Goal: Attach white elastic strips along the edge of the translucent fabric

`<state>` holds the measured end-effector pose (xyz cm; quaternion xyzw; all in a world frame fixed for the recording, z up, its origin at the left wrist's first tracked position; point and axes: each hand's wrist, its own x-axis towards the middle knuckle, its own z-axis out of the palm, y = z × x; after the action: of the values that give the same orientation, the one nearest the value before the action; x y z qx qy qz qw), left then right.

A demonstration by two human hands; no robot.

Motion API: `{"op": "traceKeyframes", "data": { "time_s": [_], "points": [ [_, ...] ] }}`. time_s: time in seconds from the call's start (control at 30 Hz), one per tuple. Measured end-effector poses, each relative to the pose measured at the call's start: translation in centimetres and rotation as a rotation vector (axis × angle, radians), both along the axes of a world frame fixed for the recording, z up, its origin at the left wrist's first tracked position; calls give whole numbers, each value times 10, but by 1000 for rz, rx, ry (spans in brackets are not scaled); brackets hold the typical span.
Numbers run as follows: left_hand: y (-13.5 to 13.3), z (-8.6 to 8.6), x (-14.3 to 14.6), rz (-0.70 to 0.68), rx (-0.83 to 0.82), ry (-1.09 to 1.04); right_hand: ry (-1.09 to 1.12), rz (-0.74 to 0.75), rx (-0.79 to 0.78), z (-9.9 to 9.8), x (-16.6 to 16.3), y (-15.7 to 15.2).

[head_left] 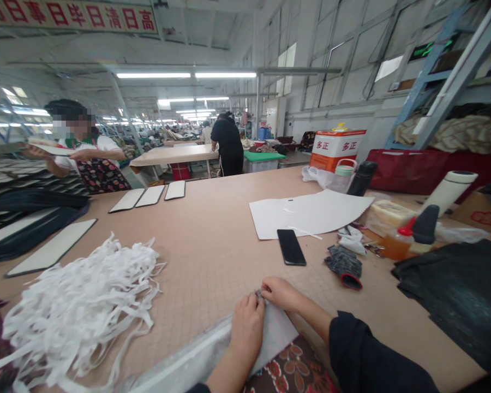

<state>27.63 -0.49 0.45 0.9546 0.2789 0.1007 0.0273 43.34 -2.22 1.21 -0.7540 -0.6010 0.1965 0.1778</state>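
Observation:
A long grey-white sheet [280, 328], partly shiny like plastic, lies along the front edge of the table. My left hand [247, 323] rests over it with fingers bent and closed at its far edge. Right beside it, my right hand [284, 295] pinches the same edge, where a small greyish bunched bit [258, 295] shows between the fingertips. The fingers cover most of that spot. Beyond my hands lies a black phone [291, 247]. To the left is a tangled heap of white fabric strips [85, 300].
White dark-edged panels [53, 247] lie on the left of the table [204, 229]. On the right are a white sheet [306, 213], a dark glove [344, 265], a glue bottle [399, 243], a flask [450, 191] and black material [458, 295]. A co-worker [85, 153] holds panels across the table.

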Motion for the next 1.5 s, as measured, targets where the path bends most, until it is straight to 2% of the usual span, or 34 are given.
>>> {"op": "traceKeyframes", "data": {
  "time_s": [0.33, 0.7, 0.8, 0.93, 1.03, 1.13, 1.27, 1.33, 1.5],
  "points": [
    [-1, 3, 1, -40, 28, 44, -2, 2, 21, -6, -1, 3],
    [-3, 9, 0, -10, -5, 33, 9, -91, 101, -5, -10, -3],
    [-1, 5, -1, 31, -74, -27, 43, -88, 154, -5, -14, -7],
    [7, 3, -5, 147, -271, -141, 145, 52, 254, -9, -18, -18],
    [12, 8, -11, 199, -357, -137, 140, 125, 260, -9, -20, -25],
    [12, 12, -17, 141, -275, -52, 57, 188, 273, -5, -24, -29],
    [4, 8, -22, -32, 6, 96, -122, 307, 304, -2, -32, -38],
    [2, 6, -26, -102, 88, 138, -198, 356, 333, -3, -34, -42],
    [8, 9, -57, -96, 79, 191, -278, 404, 401, -4, -34, -47]
  ]
}}
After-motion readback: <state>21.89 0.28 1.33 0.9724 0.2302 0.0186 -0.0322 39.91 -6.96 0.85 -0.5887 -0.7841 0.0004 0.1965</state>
